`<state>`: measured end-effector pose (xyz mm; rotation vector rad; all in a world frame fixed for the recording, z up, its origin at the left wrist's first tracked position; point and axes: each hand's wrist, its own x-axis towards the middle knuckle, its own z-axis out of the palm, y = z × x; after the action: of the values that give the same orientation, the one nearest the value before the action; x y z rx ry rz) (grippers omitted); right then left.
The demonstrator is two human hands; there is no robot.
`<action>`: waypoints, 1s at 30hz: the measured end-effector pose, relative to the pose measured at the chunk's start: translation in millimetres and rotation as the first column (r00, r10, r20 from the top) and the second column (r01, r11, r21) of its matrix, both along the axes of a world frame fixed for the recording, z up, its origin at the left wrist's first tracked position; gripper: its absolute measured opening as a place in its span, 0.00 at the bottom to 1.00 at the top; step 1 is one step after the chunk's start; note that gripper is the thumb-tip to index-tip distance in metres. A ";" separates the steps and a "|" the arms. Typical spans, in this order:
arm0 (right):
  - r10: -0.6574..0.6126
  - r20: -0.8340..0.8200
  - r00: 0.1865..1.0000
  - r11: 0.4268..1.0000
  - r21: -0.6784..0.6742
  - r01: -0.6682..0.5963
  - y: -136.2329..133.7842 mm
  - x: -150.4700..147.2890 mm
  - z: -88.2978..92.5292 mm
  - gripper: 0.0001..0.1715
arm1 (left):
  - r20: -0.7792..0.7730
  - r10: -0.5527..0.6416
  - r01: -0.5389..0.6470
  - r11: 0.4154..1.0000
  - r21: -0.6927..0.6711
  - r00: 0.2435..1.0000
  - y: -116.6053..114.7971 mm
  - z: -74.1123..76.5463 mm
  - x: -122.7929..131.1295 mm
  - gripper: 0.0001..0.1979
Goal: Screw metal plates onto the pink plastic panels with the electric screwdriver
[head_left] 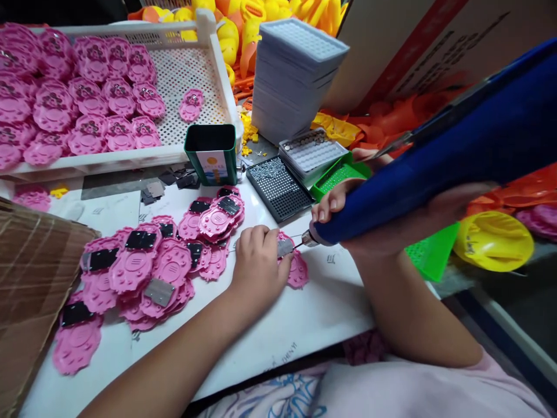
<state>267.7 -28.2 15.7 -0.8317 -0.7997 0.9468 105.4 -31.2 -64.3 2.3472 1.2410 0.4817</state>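
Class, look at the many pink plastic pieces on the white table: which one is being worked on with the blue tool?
The pink piece under the left hand, lying apart, right of the pile. The blue tool in the right hand points at it.

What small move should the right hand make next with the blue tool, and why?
Probably press the blue electric screwdriver straight down. Its metal tip already meets the small grey metal plate on the pink scalloped plastic piece, which the left hand pins to the white table, and the right hand grips the tool.
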 end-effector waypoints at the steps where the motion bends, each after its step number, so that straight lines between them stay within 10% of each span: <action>1: -0.003 0.016 1.000 1.000 -0.018 0.003 0.1 0.2 -0.4 0.36 | 0.000 0.000 0.000 1.000 0.000 1.000 0.0 0.2 0.0 0.19; 30: -0.033 -0.036 0.999 0.998 0.043 0.034 -3.1 4.5 -15.7 0.32 | -0.075 -0.010 0.006 0.999 -0.054 0.997 -0.8 6.0 2.7 0.15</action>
<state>272.3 -31.3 0.0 -0.7861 -0.7713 0.9087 108.1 -31.9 -58.2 2.3436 1.2623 0.3558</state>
